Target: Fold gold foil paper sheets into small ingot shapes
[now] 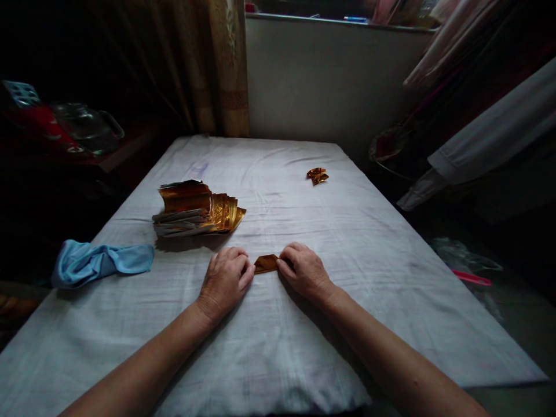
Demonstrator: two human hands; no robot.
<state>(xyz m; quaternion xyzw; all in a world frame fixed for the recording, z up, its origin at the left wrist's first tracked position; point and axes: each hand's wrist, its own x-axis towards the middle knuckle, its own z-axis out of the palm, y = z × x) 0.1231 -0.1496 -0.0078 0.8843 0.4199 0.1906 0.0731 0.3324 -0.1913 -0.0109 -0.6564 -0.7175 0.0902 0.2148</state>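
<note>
A small strip of folded gold foil paper (266,264) lies flat on the white cloth, its upper corners slanted. My left hand (228,275) has its curled fingers on the strip's left end. At the right end, my right hand (304,269) pinches the paper between thumb and fingers. Beyond my left hand sits a thick stack of gold foil sheets (186,200), some bent and fanned to the right. Farther back on the right lie folded gold foil pieces (317,175).
A white cloth (278,347) covers the table. On its left edge lies a crumpled blue cloth (102,263). A glass jug (87,127) stands on a dark side surface at the left. Clothes (499,127) hang at the right, and a curtain (226,69) at the back.
</note>
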